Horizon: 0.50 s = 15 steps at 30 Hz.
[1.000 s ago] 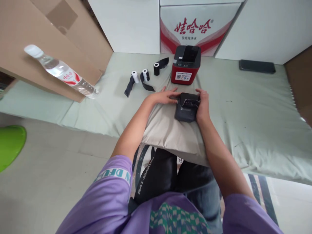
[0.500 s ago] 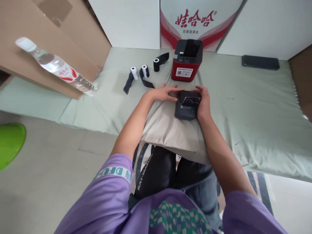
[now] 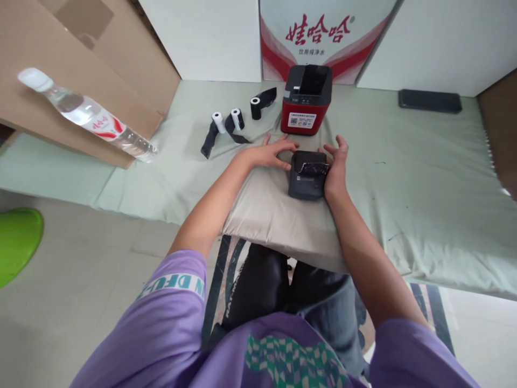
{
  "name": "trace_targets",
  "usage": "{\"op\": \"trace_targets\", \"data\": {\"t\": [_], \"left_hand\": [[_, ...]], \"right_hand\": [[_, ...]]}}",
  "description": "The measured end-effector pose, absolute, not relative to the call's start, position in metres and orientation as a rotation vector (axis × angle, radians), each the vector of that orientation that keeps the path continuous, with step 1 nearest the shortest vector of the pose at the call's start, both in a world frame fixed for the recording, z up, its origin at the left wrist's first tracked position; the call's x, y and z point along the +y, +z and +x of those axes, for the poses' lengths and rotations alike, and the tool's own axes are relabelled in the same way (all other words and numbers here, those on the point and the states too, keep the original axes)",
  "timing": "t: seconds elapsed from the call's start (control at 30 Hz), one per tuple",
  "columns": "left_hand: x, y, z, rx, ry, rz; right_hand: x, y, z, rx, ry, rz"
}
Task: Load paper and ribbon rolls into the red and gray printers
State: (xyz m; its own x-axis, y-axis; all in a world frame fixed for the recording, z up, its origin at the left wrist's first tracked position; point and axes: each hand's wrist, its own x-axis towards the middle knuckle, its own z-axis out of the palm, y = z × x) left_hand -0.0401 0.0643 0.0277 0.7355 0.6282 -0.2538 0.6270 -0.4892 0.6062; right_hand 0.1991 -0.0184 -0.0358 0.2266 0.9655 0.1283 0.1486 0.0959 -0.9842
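Note:
A small black portable printer (image 3: pixel 307 182) rests on the cloth-covered table, a strip of glossy black paper (image 3: pixel 314 168) sticking out of its top. Beside its upper left corner, my left hand (image 3: pixel 272 153) is spread with thumb and fingers apart, thumb close to the casing. My right hand (image 3: pixel 336 168) lies along the printer's right side, fingers stretched out and parted; the palm side that faces the casing is partly hidden. Just beyond stands a larger red-and-black printer (image 3: pixel 306 100) with a white label on its front.
Left of the red printer stand several small paper rolls (image 3: pixel 236 119) with black tails unrolled. A water bottle (image 3: pixel 89 114) leans by a cardboard box (image 3: pixel 133 70) at left. A black oblong object (image 3: pixel 430 101) lies at back right, before white boxes (image 3: pixel 436 43). A green stool (image 3: pixel 18 242) is lower left.
Both hands have loosened around the black printer: the right fingers have lifted and spread away from its top, and the left fingers have drawn slightly off. The view has shifted slightly.

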Motion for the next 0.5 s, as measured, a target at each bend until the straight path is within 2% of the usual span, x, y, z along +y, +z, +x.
{"op": "trace_targets", "data": {"t": [0.5], "left_hand": [[0.069, 0.019, -0.039, 0.889, 0.086, 2.234]], "right_hand": [[-0.016, -0.039, 0.202, -1.186, 0.861, -1.333]]}}
